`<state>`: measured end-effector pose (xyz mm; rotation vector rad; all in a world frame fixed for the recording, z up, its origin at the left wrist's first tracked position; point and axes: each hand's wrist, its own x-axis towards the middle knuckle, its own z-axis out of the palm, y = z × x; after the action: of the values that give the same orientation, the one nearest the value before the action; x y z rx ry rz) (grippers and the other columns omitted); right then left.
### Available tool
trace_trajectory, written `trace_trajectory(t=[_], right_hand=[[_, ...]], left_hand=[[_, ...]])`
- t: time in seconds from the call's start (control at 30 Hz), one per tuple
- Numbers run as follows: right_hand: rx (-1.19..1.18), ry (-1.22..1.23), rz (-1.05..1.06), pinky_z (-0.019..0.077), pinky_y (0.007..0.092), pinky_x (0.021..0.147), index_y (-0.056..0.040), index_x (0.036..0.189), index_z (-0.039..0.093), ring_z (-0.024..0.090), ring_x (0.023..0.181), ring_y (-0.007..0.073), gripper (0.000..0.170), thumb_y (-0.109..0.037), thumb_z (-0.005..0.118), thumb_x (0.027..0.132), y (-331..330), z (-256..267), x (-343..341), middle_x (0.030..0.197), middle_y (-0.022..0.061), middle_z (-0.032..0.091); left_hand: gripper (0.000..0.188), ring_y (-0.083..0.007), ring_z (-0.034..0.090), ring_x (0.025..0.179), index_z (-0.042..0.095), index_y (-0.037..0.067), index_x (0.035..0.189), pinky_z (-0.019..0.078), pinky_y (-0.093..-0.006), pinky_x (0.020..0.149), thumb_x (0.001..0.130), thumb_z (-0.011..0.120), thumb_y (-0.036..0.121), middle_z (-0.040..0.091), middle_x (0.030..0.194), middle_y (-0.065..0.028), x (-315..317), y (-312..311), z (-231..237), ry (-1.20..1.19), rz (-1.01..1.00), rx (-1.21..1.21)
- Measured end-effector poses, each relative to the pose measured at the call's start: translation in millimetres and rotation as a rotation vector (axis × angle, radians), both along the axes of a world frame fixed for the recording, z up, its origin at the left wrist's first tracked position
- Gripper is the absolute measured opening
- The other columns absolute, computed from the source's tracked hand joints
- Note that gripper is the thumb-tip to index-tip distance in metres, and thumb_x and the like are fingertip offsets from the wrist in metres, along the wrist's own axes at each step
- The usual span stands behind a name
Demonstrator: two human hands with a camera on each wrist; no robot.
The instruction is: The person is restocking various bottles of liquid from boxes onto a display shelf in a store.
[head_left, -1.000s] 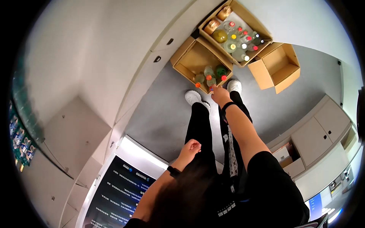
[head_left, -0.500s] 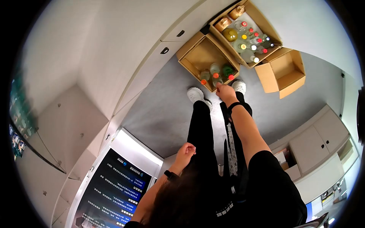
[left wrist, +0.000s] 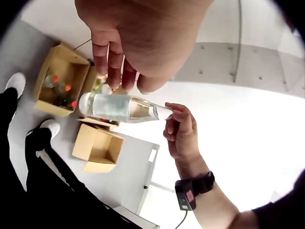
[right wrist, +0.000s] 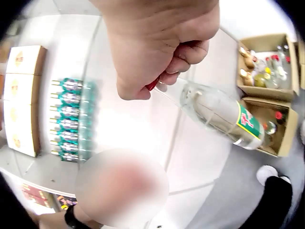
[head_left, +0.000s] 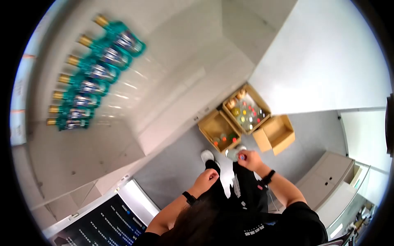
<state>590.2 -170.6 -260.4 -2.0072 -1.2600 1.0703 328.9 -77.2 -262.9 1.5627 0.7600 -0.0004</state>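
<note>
My right hand [head_left: 251, 160] grips a clear glass bottle [head_left: 232, 154] by its neck, at the red cap [right wrist: 153, 84]. In the right wrist view the bottle slants down to the right, and a green and yellow label [right wrist: 250, 123] shows near its base. The left wrist view has it lying nearly level in the air, its base to the left. My left hand [head_left: 205, 181] is held in front of my body with loosely bent fingers and nothing in it. In its own wrist view the left fingers [left wrist: 115, 64] hang above the bottle, apart from my right hand.
On the floor stand a cardboard box [head_left: 208, 126] with a few capped bottles, a fuller box [head_left: 260, 98] of bottles and another open box [head_left: 276, 130]. A row of teal bottles [head_left: 98, 70] lines a shelf at left. Cabinets [head_left: 324, 174] stand at right.
My right hand has lifted the bottle out of the nearer box and raised it toward me. The head view has swung up and left, bringing the teal bottles fully into sight.
</note>
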Motion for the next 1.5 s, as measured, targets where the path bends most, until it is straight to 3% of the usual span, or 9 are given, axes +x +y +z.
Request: trace_trajectory(t=[0.13, 0.33, 0.6, 0.63, 0.8, 0.87, 1.0, 1.2, 1.5], right_hand=[[0.212, -0.04, 0.064, 0.0512, 0.0398, 0.062, -0.0108, 0.089, 0.067, 0.063, 0.069, 0.0334, 0.026, -0.028, 0.067, 0.068, 24.2, 134.8, -7.9, 0.072, 0.0148, 0.064], [0.414, -0.11, 0.045, 0.0483, 0.0346, 0.055, -0.005, 0.084, 0.064, 0.059, 0.056, 0.0283, 0.022, -0.023, 0.069, 0.072, 58.5, 286.8, -30.0, 0.063, 0.0131, 0.059], [0.671, -0.099, 0.112, 0.0454, 0.0299, 0.051, -0.0024, 0.085, 0.062, 0.057, 0.051, 0.0219, 0.02, -0.02, 0.068, 0.078, 109.2, 410.7, -76.2, 0.06, 0.0116, 0.057], [0.652, -0.056, 0.11, 0.0428, 0.0277, 0.05, -0.0018, 0.085, 0.062, 0.053, 0.05, 0.0146, 0.02, -0.02, 0.068, 0.081, 112.2, 421.0, -81.2, 0.058, 0.0067, 0.056], [0.588, 0.148, 0.156, 0.0355, 0.0202, 0.054, -0.0005, 0.1, 0.058, 0.041, 0.058, 0.0029, 0.023, -0.013, 0.068, 0.084, 133.7, 434.5, -85.5, 0.068, -0.0037, 0.05], [0.644, 0.123, 0.222, 0.0336, 0.0208, 0.053, -0.0009, 0.102, 0.056, 0.038, 0.057, 0.0033, 0.026, -0.013, 0.069, 0.083, 141.0, 435.9, -83.6, 0.065, -0.0054, 0.044], [0.666, 0.017, 0.275, 0.0309, 0.0243, 0.049, -0.0013, 0.108, 0.057, 0.034, 0.054, 0.0066, 0.037, -0.019, 0.073, 0.08, 152.9, 411.7, -80.2, 0.058, -0.004, 0.036], [0.658, 0.119, 0.181, 0.0329, 0.0244, 0.055, -0.0013, 0.115, 0.055, 0.036, 0.062, 0.0082, 0.043, -0.018, 0.073, 0.08, 146.8, 382.1, -90.8, 0.066, -0.0026, 0.036], [0.73, -0.049, 0.16, 0.0361, 0.0296, 0.055, -0.0025, 0.113, 0.055, 0.04, 0.062, 0.0153, 0.045, -0.019, 0.074, 0.076, 132.6, 347.2, -65.4, 0.071, 0.0038, 0.039]], left_hand=[[0.04, -0.0317, 0.053, 0.111, 0.054, 0.008, 0.115, 0.0439, -0.0384, 0.093, 0.083, 0.068, 0.025, 0.056, 0.116, -0.0134, 7.2, 38.3, 72.8, -0.15, -0.099, 0.36], [0.079, -0.0302, 0.044, 0.124, 0.033, 0.004, 0.137, 0.0361, -0.0376, 0.103, 0.077, 0.075, 0.035, 0.044, 0.133, -0.0167, 10.1, 63.1, 148.2, -0.282, -0.156, 0.385], [0.096, -0.026, 0.044, 0.121, 0.017, 0.001, 0.137, 0.0384, -0.0383, 0.1, 0.07, 0.082, 0.025, 0.04, 0.131, -0.0161, 22.1, 96.3, 203.2, -0.422, 0.217, 0.613], [0.087, -0.0267, 0.047, 0.118, 0.028, 0.003, 0.134, 0.0388, -0.0378, 0.1, 0.068, 0.081, 0.022, 0.046, 0.124, -0.014, 23.9, 95.8, 217.5, -0.486, 0.358, 0.45], [0.076, -0.0199, 0.049, 0.115, 0.035, 0.003, 0.132, 0.0391, -0.0345, 0.099, 0.069, 0.078, 0.011, 0.051, 0.123, -0.0089, 1.4, 133.5, 243.8, -0.636, 0.175, 0.287], [0.082, -0.0175, 0.049, 0.116, 0.033, 0.005, 0.135, 0.0389, -0.0341, 0.099, 0.068, 0.079, 0.013, 0.05, 0.126, -0.0071, -5.8, 140.6, 246.6, -0.759, -0.031, -0.177], [0.095, -0.0157, 0.049, 0.116, 0.028, 0.006, 0.14, 0.0366, -0.0338, 0.101, 0.068, 0.081, 0.038, 0.051, 0.124, -0.0054, -14.8, 145.3, 254.7, -0.723, -0.172, -0.388], [0.106, -0.0178, 0.043, 0.12, 0.018, 0.003, 0.141, 0.0345, -0.0338, 0.102, 0.068, 0.079, 0.049, 0.044, 0.13, -0.0095, -10.1, 143.1, 233.1, -0.73, -0.138, -0.257], [0.078, -0.0226, 0.049, 0.115, 0.033, 0.0, 0.131, 0.0382, -0.0355, 0.099, 0.072, 0.078, 0.025, 0.05, 0.123, -0.0132, 25.5, 139.9, 242.9, -0.492, -0.113, 0.235]])
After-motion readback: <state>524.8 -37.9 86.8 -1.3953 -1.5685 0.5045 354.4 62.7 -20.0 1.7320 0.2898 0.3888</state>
